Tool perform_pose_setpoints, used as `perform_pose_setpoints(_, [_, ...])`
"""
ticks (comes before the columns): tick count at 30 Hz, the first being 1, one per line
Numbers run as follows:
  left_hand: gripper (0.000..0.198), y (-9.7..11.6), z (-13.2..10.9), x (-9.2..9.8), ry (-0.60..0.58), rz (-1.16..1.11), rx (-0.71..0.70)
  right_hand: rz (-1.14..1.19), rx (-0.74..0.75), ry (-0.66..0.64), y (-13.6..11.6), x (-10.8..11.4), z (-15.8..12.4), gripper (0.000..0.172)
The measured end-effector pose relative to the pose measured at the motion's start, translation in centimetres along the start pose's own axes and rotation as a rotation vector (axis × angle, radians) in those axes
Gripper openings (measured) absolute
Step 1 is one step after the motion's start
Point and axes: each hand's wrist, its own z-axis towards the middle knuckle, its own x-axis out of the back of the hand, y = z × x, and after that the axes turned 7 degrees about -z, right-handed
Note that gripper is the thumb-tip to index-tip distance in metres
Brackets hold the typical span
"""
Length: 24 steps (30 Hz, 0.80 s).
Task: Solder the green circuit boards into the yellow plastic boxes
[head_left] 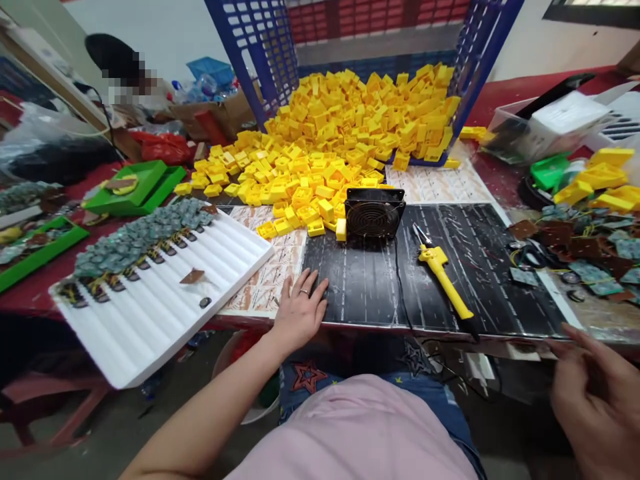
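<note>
Head view: your left hand (299,310) lies flat on a black work mat (505,267) at the near edge of the table (45,300), its fingers slightly spread and pinching nothing. Your right hand (595,400) is just off the mat's near right corner, its fingers spread and empty. A yellow-handled soldering iron (440,277) lies on the mat, well right of your left hand. A black cooling fan (374,213) with a wire guard stands at the mat's far edge. Beyond the fan, a blue lattice crate (260,53) opens toward you, and a heap of yellow plastic housings (350,127) fills it and spills across the table. To your left, a grooved white foam tray (150,320) carries rows of wired circuit boards (135,243), and a green tray (135,190) sits beyond it. To your right, a loose pile of boards and brown pieces (595,257) lies beside the mat, and a clear plastic box (505,127) holds white items.
</note>
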Motion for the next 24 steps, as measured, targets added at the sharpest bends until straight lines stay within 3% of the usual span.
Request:
perform_pose_setpoints(2, [0.046,0.1,-0.1,0.3,-0.006,0.020,-0.022,-0.014,0.094,0.032,0.9,-2.4,0.3,0.038])
perform_pose_setpoints(6, [0.045,0.1,0.2,0.8,-0.006,0.032,-0.076,-0.037,0.084,0.009,1.4,-7.3,1.7,0.051])
perform_pose_setpoints(9, [0.042,0.0,0.4,1.0,0.032,-0.009,-0.123,-0.062,0.172,0.066,1.6,-9.4,2.2,0.060])
perform_pose_setpoints(14, [0.040,-0.2,0.5,1.0,0.068,-0.129,-0.141,-0.082,0.271,0.046,2.1,-9.4,2.0,0.063])
perform_pose_setpoints(24, [0.033,-0.7,0.0,1.6,0.046,-0.347,-0.218,-0.132,0.193,-0.127,1.9,-8.1,1.9,0.051])
